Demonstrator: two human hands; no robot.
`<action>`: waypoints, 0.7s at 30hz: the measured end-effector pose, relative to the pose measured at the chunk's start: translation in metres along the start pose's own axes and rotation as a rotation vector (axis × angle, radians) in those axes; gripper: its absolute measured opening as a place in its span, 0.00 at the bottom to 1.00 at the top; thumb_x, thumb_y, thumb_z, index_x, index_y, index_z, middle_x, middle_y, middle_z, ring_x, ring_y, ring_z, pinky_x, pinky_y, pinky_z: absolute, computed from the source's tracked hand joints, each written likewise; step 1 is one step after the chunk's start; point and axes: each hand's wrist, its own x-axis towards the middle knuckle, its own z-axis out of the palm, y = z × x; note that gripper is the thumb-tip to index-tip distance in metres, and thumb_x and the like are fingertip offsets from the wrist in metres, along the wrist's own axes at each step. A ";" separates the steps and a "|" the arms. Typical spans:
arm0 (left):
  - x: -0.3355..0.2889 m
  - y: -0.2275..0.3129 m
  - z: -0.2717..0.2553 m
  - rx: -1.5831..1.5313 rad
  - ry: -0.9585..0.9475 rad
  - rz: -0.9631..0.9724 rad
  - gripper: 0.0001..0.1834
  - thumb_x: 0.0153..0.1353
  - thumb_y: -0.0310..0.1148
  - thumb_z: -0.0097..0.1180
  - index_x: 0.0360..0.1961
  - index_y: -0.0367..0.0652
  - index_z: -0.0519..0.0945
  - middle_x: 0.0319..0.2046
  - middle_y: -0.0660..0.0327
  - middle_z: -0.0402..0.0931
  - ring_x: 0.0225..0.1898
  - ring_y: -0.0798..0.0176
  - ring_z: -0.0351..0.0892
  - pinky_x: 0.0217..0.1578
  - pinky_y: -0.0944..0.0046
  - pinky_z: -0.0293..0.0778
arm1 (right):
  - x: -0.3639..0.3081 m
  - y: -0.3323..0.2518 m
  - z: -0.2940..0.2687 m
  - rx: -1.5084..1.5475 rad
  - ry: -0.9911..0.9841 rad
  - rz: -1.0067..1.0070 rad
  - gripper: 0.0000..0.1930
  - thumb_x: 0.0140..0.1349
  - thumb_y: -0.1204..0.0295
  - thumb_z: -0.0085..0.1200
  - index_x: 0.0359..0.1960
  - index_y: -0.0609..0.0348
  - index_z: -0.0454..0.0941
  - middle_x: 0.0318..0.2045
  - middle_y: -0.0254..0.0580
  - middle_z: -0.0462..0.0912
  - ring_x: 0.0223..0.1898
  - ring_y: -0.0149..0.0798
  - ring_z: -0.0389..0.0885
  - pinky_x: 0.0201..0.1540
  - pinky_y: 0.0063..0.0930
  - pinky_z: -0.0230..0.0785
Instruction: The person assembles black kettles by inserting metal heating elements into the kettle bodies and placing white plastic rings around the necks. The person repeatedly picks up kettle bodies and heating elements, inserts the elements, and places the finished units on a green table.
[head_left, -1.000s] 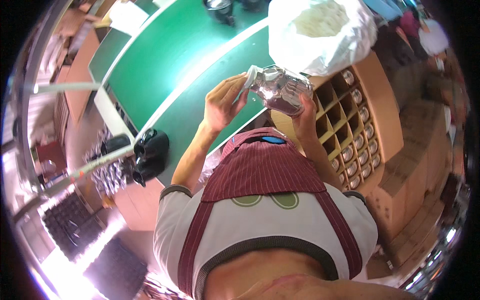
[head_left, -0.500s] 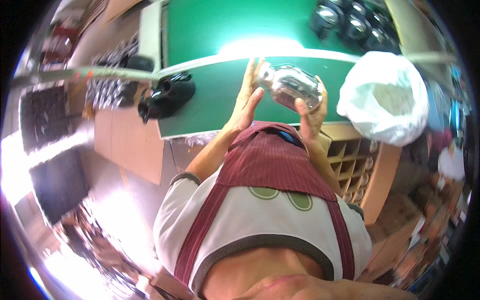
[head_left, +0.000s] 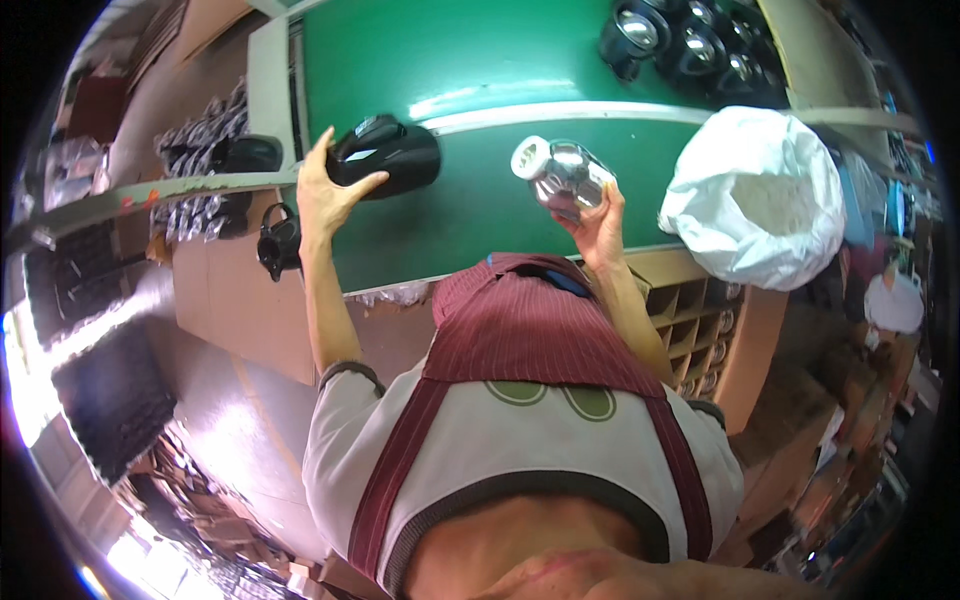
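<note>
My right hand (head_left: 598, 222) is closed round the lower body of a silvery glass flask liner (head_left: 568, 178). The liner is tilted above the green table, its white-looking round neck end pointing up and left. On the left, my left hand (head_left: 330, 195) grips one end of a black jug body (head_left: 395, 158) with thumb and fingers on either side. The jug lies on its side on the table. Just below that hand is a smaller black part with a handle loop (head_left: 280, 242), at the table's left edge.
A white plastic bag (head_left: 690, 190) with an open mouth stands at the right table edge. Several black jugs with shiny liners (head_left: 695, 50) stand at the far right. Below the bag sits a divided cardboard box (head_left: 680, 320). A metal rail (head_left: 150, 190) runs along the left.
My left hand has left the liner's neck and moved left onto the black jug, which has shifted right, away from the smaller black part. My right hand still holds the liner, now turned.
</note>
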 end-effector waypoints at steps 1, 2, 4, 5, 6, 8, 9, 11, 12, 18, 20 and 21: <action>0.004 0.037 -0.012 -0.225 -0.006 0.011 0.61 0.34 0.44 0.82 0.70 0.39 0.62 0.54 0.48 0.77 0.54 0.50 0.77 0.58 0.53 0.73 | -0.002 -0.002 -0.003 -0.004 0.007 0.016 0.35 0.66 0.37 0.42 0.64 0.49 0.66 0.54 0.41 0.80 0.53 0.40 0.82 0.48 0.37 0.80; 0.008 0.072 -0.021 -0.451 -0.006 0.020 0.60 0.35 0.42 0.82 0.70 0.39 0.62 0.54 0.48 0.77 0.54 0.52 0.77 0.58 0.54 0.73 | 0.002 0.002 -0.011 -0.006 0.026 0.026 0.35 0.66 0.36 0.40 0.64 0.47 0.67 0.54 0.38 0.80 0.53 0.39 0.82 0.48 0.36 0.79; 0.013 0.128 -0.028 -0.697 -0.125 0.098 0.60 0.35 0.40 0.83 0.71 0.40 0.62 0.54 0.49 0.76 0.55 0.53 0.76 0.58 0.54 0.74 | 0.002 0.001 -0.019 0.025 -0.038 0.019 0.35 0.66 0.35 0.38 0.64 0.47 0.68 0.55 0.36 0.80 0.53 0.39 0.82 0.48 0.37 0.79; 0.013 0.147 -0.025 -0.810 -0.185 0.138 0.60 0.35 0.39 0.83 0.71 0.40 0.62 0.55 0.50 0.76 0.55 0.54 0.76 0.58 0.54 0.74 | 0.004 0.002 -0.023 0.090 -0.108 0.026 0.35 0.67 0.36 0.38 0.64 0.47 0.68 0.55 0.35 0.80 0.54 0.39 0.81 0.49 0.39 0.78; 0.015 0.155 -0.016 -0.593 -0.169 0.308 0.64 0.32 0.42 0.84 0.72 0.41 0.61 0.54 0.50 0.75 0.56 0.51 0.75 0.58 0.50 0.73 | 0.003 0.003 -0.026 0.153 -0.184 0.040 0.35 0.67 0.36 0.38 0.64 0.47 0.68 0.56 0.35 0.80 0.54 0.39 0.80 0.50 0.41 0.77; 0.013 0.182 -0.002 -0.388 -0.212 0.534 0.67 0.27 0.41 0.84 0.72 0.40 0.60 0.57 0.51 0.75 0.56 0.50 0.75 0.61 0.51 0.69 | -0.012 -0.007 0.014 0.332 -0.159 0.081 0.34 0.70 0.38 0.35 0.66 0.47 0.67 0.61 0.37 0.76 0.60 0.41 0.76 0.59 0.50 0.72; 0.012 0.196 0.006 -0.392 -0.228 0.590 0.68 0.26 0.42 0.85 0.72 0.40 0.60 0.57 0.51 0.76 0.55 0.50 0.75 0.60 0.51 0.70 | -0.013 -0.003 0.006 0.351 -0.187 0.042 0.31 0.71 0.43 0.40 0.66 0.48 0.67 0.62 0.39 0.75 0.60 0.41 0.77 0.59 0.47 0.72; 0.006 0.213 0.018 -0.376 -0.247 0.671 0.67 0.25 0.44 0.84 0.71 0.39 0.62 0.56 0.52 0.77 0.55 0.50 0.76 0.59 0.52 0.71 | -0.015 0.004 -0.010 0.362 -0.252 -0.015 0.28 0.72 0.49 0.45 0.66 0.50 0.67 0.62 0.40 0.75 0.59 0.41 0.77 0.59 0.44 0.73; 0.006 0.215 0.020 -0.406 -0.243 0.687 0.66 0.26 0.46 0.83 0.71 0.40 0.62 0.56 0.52 0.77 0.54 0.49 0.75 0.58 0.52 0.71 | -0.018 0.004 -0.015 0.336 -0.286 -0.029 0.28 0.71 0.49 0.46 0.66 0.50 0.67 0.62 0.40 0.75 0.59 0.41 0.77 0.59 0.44 0.73; 0.011 0.230 0.018 -0.512 -0.239 0.741 0.63 0.29 0.53 0.81 0.68 0.40 0.64 0.54 0.51 0.77 0.50 0.46 0.78 0.54 0.52 0.73 | -0.038 -0.004 -0.040 0.247 -0.365 -0.093 0.27 0.71 0.52 0.47 0.66 0.51 0.67 0.62 0.40 0.75 0.59 0.40 0.77 0.59 0.42 0.73; 0.013 0.232 0.017 -0.461 -0.264 0.770 0.62 0.28 0.55 0.81 0.67 0.39 0.66 0.53 0.51 0.77 0.50 0.47 0.78 0.54 0.53 0.74 | -0.039 -0.005 -0.044 0.241 -0.360 -0.101 0.26 0.71 0.52 0.48 0.66 0.51 0.67 0.62 0.41 0.75 0.59 0.40 0.77 0.59 0.42 0.73; 0.014 0.232 0.017 -0.436 -0.274 0.786 0.62 0.28 0.56 0.81 0.66 0.39 0.68 0.53 0.51 0.77 0.49 0.47 0.79 0.53 0.53 0.74 | -0.039 -0.005 -0.045 0.238 -0.356 -0.104 0.26 0.71 0.53 0.48 0.66 0.51 0.67 0.62 0.41 0.75 0.59 0.40 0.77 0.59 0.41 0.73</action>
